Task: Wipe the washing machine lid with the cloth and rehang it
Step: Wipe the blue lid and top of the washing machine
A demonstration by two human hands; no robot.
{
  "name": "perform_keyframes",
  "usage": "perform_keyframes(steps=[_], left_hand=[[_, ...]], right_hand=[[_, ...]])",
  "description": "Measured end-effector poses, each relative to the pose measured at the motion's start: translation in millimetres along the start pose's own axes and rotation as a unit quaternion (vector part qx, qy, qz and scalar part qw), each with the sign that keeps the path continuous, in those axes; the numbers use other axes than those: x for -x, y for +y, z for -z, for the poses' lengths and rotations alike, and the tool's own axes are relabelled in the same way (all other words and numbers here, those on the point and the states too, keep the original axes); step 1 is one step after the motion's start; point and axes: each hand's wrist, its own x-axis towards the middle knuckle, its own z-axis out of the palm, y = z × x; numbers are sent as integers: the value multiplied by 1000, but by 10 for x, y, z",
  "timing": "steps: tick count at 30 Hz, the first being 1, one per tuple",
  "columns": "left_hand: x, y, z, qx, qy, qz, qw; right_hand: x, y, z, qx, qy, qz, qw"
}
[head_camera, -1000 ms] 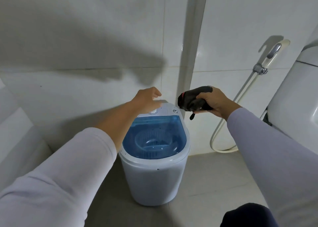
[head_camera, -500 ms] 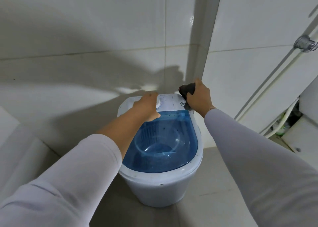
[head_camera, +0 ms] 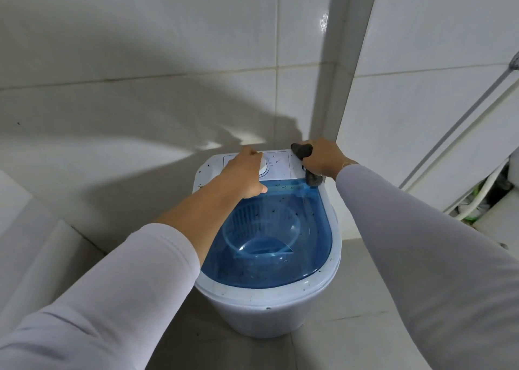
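A small white washing machine stands on the floor against the tiled wall. Its see-through blue lid is down and speckled with dark bits, as is the white control panel behind it. My left hand rests on the panel beside the white dial, its fingers curled over the panel. My right hand grips a bunched dark cloth and presses it on the machine's back right corner. A tail of the cloth sticks out below my palm onto the lid's edge.
White tiled walls meet in a corner with a pale vertical pipe just behind the machine. A sprayer hose runs down the right wall. White fixtures sit at the far right and low left. Grey floor tiles surround the machine.
My right hand has brought the cloth down from the air onto the machine's back right corner. My left hand has settled on the panel. The view has moved closer and lower.
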Motion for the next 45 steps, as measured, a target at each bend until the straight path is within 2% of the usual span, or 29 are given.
perform_keyframes(steps=[7, 13, 20, 23, 27, 32, 35, 39, 43, 45], left_hand=[[14, 28, -7, -6, 10, 1, 1000], [31, 78, 13, -22, 4, 5, 1000], [35, 104, 17, -29, 5, 10, 1000], [24, 90, 13, -32, 5, 9, 999], [26, 89, 23, -27, 6, 12, 1000], [10, 82, -5, -46, 8, 10, 999], [-2, 91, -11, -57, 4, 13, 998], [-21, 96, -11, -73, 3, 16, 997], [-27, 71, -29, -63, 1, 10, 998], [-26, 68, -34, -59, 4, 5, 998]], right_hand=[[88, 89, -55, 64, 20, 71, 995], [238, 138, -40, 75, 6, 102, 992], [383, 201, -70, 103, 3, 177, 979], [446, 195, -52, 100, 0, 181, 978], [460, 104, 95, 98, -28, 138, 985], [319, 143, 318, 26, 135, 49, 989], [232, 149, 305, -35, 163, 45, 985], [148, 51, 158, -52, 137, 65, 987], [63, 22, -4, 23, 22, 105, 994], [50, 48, -35, 40, -7, 112, 993]])
